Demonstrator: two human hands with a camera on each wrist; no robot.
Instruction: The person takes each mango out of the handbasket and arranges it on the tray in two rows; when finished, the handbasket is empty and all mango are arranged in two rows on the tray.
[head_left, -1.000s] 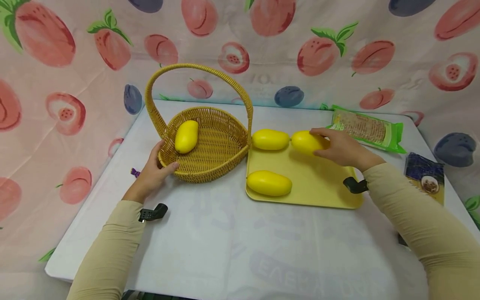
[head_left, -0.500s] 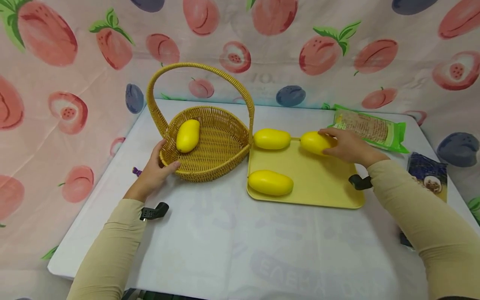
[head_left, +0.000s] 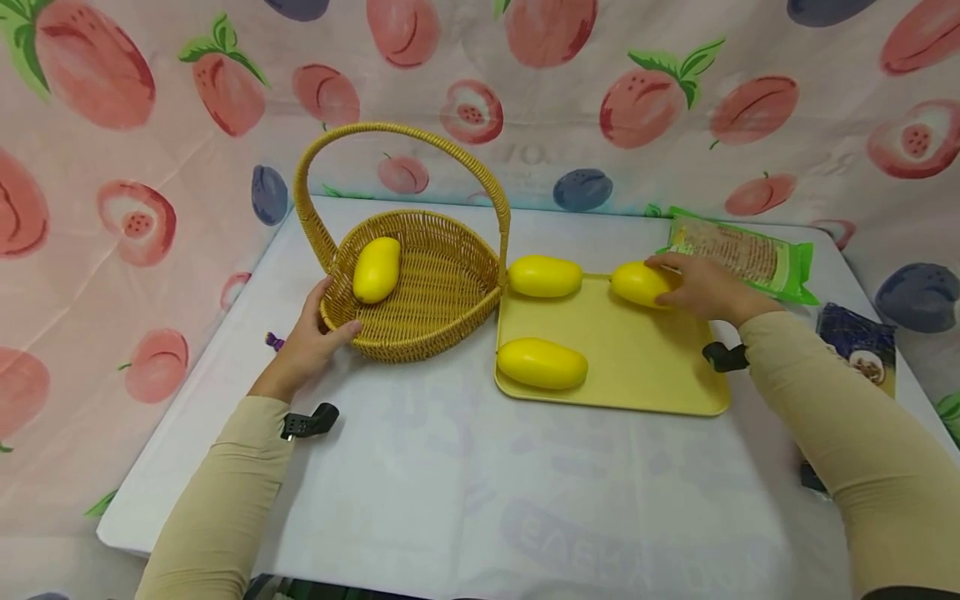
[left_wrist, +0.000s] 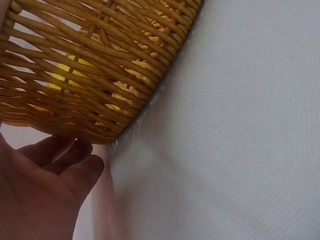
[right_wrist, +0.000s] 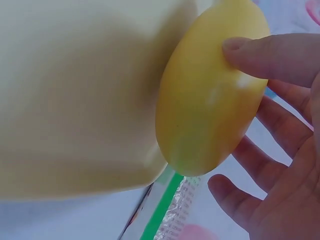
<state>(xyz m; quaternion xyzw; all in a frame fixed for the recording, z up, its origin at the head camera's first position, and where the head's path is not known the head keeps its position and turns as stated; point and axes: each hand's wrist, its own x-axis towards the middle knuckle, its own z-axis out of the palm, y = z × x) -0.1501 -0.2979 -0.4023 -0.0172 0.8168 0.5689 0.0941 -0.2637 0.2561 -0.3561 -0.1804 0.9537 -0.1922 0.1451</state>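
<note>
My left hand (head_left: 303, 348) holds the near-left rim of a woven wicker basket (head_left: 416, 350), thumb over the edge; in the left wrist view its fingertips (left_wrist: 90, 167) lie against the basket's outer side. Inside the basket rests one yellow mango (head_left: 377, 270). With thumb and fingers, my right hand (head_left: 708, 287) grips another mango (head_left: 637, 283) at the far right of a pale yellow tray (head_left: 622, 358). That mango (right_wrist: 210, 100) fills the middle of the right wrist view, close over the tray's edge. Two more mangoes sit at the tray's left, one far (head_left: 544, 277) and one near (head_left: 542, 363).
A green-edged food packet (head_left: 735, 254) lies behind the tray. To the right is a dark blue packet (head_left: 858, 346), partly covered by the right sleeve. The basket's tall handle (head_left: 405, 129) arches above it. A small purple item (head_left: 274, 341) shows beside the left hand.
My right hand has slid the mango rightward along the tray's far side, widening the gap from the far-left mango. My left hand stays on the basket.
</note>
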